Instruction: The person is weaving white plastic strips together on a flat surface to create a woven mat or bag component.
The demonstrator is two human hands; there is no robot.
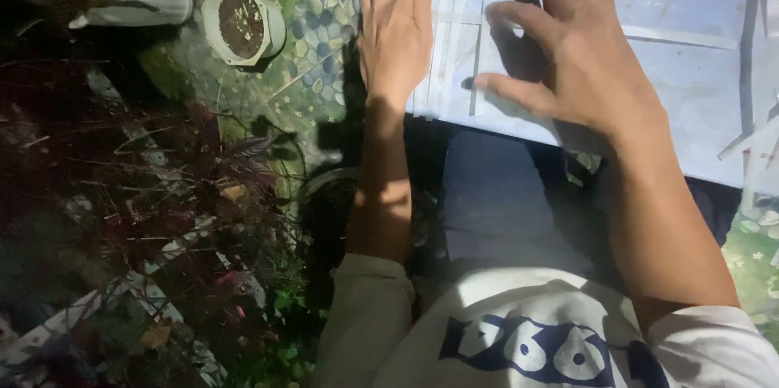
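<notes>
While both arms are stretched forward, the left hand (395,27) is laid flat, fingers straight and together, on the left edge of a pale blue panel (690,96). The right hand (568,47) is spread over the panel, fingers curled and apart, nothing gripped. A soil-filled pot (242,23) is seen on pebble-patterned tiles (320,23), left of the panel.

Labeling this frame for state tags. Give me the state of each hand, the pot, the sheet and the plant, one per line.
left hand: open, fingers straight and together, flat at the sheet's left edge, holding nothing
right hand: open, fingers spread and bent, on the sheet, holding nothing
pale blue sheet: lying flat, pale strips across it
white pot: upright, filled with soil, no plant visible
dark-leaved plant: standing, mostly in shadow
</notes>
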